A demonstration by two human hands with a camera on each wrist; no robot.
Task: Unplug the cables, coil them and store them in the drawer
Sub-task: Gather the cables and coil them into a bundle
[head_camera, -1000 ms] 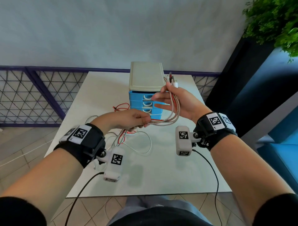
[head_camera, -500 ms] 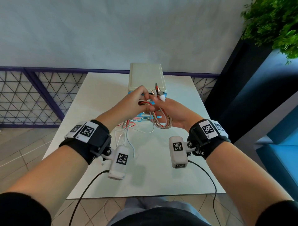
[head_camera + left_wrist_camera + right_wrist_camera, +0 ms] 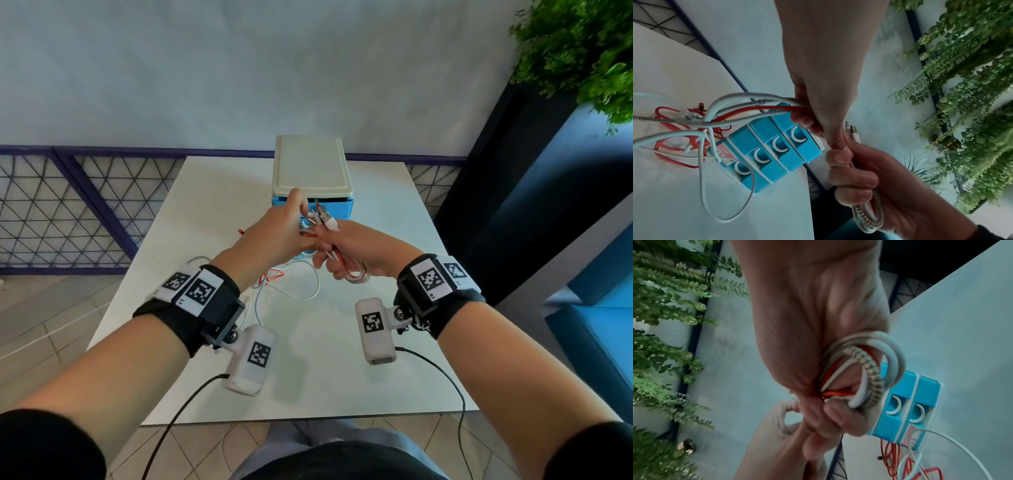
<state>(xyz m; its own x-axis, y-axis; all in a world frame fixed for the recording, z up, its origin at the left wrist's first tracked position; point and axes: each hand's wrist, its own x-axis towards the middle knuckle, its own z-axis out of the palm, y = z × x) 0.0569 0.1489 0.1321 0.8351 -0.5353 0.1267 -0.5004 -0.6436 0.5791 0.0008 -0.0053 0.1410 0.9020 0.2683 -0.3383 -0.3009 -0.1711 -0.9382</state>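
Both hands (image 3: 356,246) grip cables (image 3: 760,107), drawer unit (image 3: 777,155)

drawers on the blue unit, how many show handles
4 in the left wrist view, stacked: top drawer, second drawer, third drawer, bottom drawer. None seems hidden.

The drawer unit (image 3: 311,205) looks like smooth blue plastic under a matt cream lid (image 3: 311,164). One cable (image 3: 872,217) wears a ribbed metal-looking spring wrap; the red cable (image 3: 674,142) and white cable (image 3: 702,191) look rubbery and smooth. The tabletop (image 3: 212,212) is matt white.
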